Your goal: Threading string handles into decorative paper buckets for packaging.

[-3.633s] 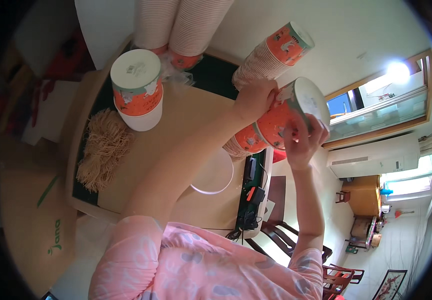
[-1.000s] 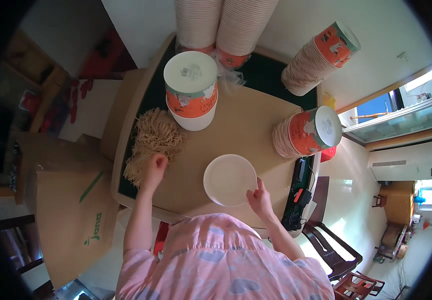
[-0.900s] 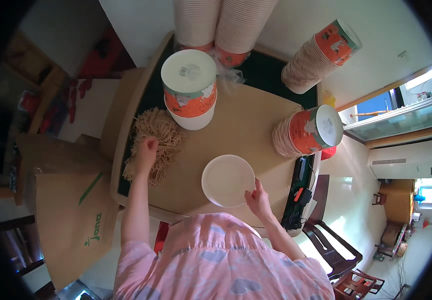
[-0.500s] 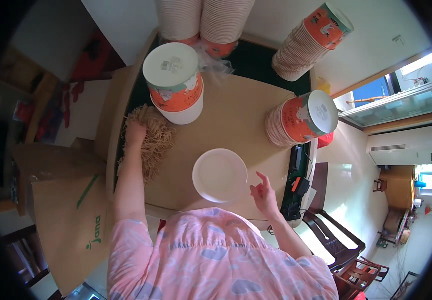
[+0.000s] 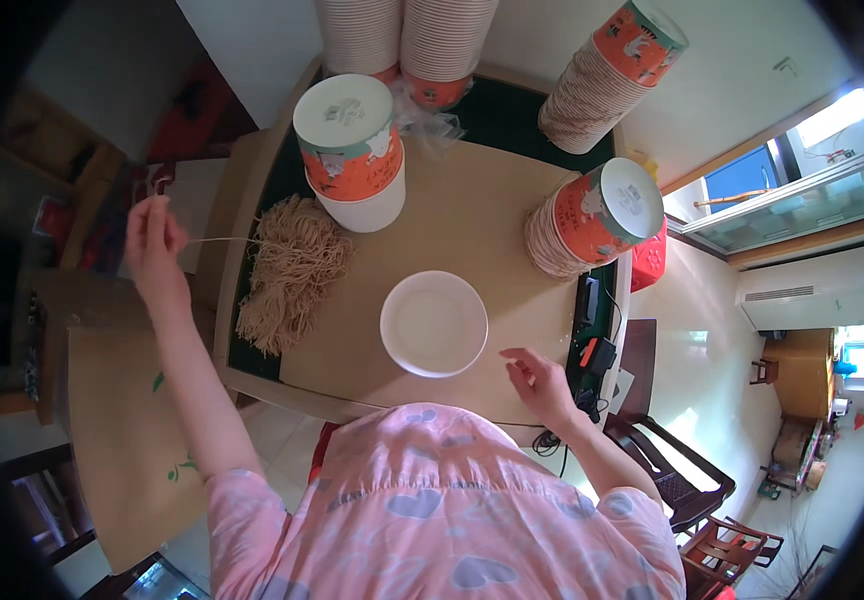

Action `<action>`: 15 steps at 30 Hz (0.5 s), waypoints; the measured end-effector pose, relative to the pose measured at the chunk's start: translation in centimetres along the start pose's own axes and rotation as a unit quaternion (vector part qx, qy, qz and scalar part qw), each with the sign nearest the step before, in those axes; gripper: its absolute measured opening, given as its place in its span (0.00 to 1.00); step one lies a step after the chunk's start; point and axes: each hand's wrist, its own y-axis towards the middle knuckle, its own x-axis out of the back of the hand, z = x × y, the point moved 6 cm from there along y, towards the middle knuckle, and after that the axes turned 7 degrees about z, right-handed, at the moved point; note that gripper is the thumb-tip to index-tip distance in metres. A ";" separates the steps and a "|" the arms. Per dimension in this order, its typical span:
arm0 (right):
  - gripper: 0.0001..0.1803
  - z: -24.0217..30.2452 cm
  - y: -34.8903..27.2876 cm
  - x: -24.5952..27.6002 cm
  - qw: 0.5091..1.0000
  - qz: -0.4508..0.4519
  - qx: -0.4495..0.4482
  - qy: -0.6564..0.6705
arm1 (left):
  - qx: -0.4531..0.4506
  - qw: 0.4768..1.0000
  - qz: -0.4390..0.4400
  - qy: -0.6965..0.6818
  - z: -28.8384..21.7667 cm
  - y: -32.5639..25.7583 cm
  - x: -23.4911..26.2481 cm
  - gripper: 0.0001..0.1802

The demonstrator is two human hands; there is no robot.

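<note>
Out past the table's left edge, my left hand (image 5: 160, 250) pinches the end of a thin beige string (image 5: 220, 239). The string runs taut back to a tangled heap of beige strings (image 5: 297, 265) at the left side of the table. In front of me a white round paper tub (image 5: 434, 324) stands with its open mouth up, and its inside looks bare. My right hand (image 5: 540, 385) hovers just right of the tub, not touching it, its fingers loosely bent and apart with nothing in them.
An upturned orange-printed tub stack (image 5: 357, 165) stands behind the heap; another stack (image 5: 592, 222) is at the right. Taller stacks (image 5: 450, 45) line the back. Chargers and cables (image 5: 597, 352) lie along the right edge. A large cardboard box (image 5: 132, 440) sits left of the table.
My left hand has lifted out of the heap and swung left past the table edge, drawing one string out. My right hand has moved slightly, still beside the tub.
</note>
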 end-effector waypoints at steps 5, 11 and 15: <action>0.12 3.7 0.3 -5.1 0.969 0.038 0.031 0.241 | 0.077 0.969 0.178 0.152 -0.9 -10.7 -8.3 0.06; 0.13 4.0 0.7 -12.5 0.868 0.075 -0.065 0.486 | 0.159 0.913 0.348 0.140 7.7 -25.6 -13.3 0.03; 0.12 1.6 -0.8 -13.0 0.857 0.068 -0.128 0.494 | 0.154 0.897 0.377 0.173 8.6 -28.1 -13.6 0.03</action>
